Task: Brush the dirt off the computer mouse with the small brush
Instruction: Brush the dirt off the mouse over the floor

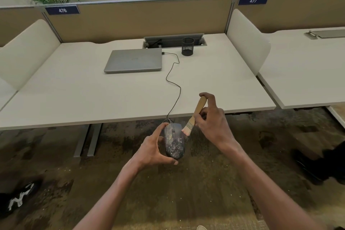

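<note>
- White desk fills the background, with a closed laptop on it.
- Just off the desk's near edge, the left hand grips the speckled mouse over the carpet.
- Beside the mouse, the right hand pinches the small brush, bristles at the mouse's front right side.

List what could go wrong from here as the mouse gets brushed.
1. The mouse is held off the desk edge over the carpet, so dirt likely falls there.
2. Its cable still runs to the laptop; a tug may drag it.
3. The left hand pinches it by its ends; hard strokes from the brush might dislodge it.
</note>
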`<state>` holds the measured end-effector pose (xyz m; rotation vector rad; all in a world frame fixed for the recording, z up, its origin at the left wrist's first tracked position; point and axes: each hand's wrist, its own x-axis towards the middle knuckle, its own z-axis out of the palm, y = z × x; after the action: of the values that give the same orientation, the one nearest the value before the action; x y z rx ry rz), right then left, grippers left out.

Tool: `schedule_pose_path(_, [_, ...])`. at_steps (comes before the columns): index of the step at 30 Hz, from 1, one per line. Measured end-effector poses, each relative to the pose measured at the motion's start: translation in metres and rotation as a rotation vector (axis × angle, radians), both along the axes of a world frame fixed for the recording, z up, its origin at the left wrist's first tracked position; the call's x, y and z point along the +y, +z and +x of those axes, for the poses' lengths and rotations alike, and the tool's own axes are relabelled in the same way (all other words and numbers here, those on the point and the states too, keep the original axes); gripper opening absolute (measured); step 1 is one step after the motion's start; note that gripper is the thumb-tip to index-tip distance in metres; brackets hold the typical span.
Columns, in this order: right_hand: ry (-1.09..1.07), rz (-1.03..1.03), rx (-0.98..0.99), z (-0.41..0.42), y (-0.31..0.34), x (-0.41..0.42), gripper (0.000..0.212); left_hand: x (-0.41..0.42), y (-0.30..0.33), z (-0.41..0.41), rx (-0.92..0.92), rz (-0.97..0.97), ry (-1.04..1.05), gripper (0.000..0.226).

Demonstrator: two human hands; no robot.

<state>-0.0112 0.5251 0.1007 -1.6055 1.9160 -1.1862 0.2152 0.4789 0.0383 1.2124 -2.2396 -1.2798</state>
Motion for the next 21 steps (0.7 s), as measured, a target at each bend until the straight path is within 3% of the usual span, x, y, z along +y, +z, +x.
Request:
schedule_pose_path(8, [0.040,-0.040,-0.108,0.013,-0.004,-0.003,0.062,0.009,-0.002,-0.003,-0.033,0.025,-0.010,0.127])
schedule_pose_path(15, [-0.003,-0.027,-0.005,0.010,-0.012,-0.001,0.061,0.014,-0.007,0.000,-0.038,0.034,-0.015,0.124])
schedule_pose_path(21, [0.035,-0.005,-0.061,0.016,-0.014,0.000,0.062,0.018,-0.013,0.000,-0.025,0.035,-0.006,0.124])
